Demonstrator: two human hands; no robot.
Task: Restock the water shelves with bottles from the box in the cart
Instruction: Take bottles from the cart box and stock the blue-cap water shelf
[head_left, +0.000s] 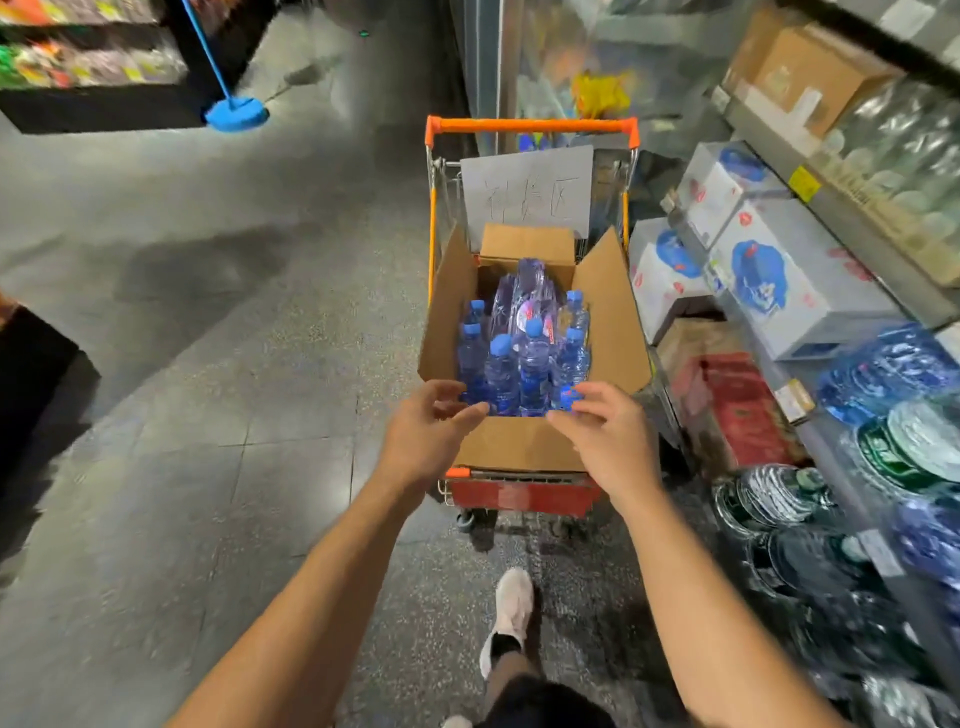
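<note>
Over the cart (532, 126), we reach both hands toward the open box (608, 312), left hand (423, 434) and right hand (605, 434) empty, each grip spread apart above blue-capped bottles (519, 358) standing upright inside, handy for the water shelves (831, 332) alongside.

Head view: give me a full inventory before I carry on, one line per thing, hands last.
cart: one, orange handle, aisle centre
box: one, brown cardboard, flaps open, in cart
bottles: several upright, blue caps, plus some lying on top, in box
paper sign: one, white, behind box
shelves: right side, holding white cartons, large blue and green bottles
broom: one, blue, far left
left hand: fingers spread, at box's near edge
right hand: fingers spread, at box's near edge
</note>
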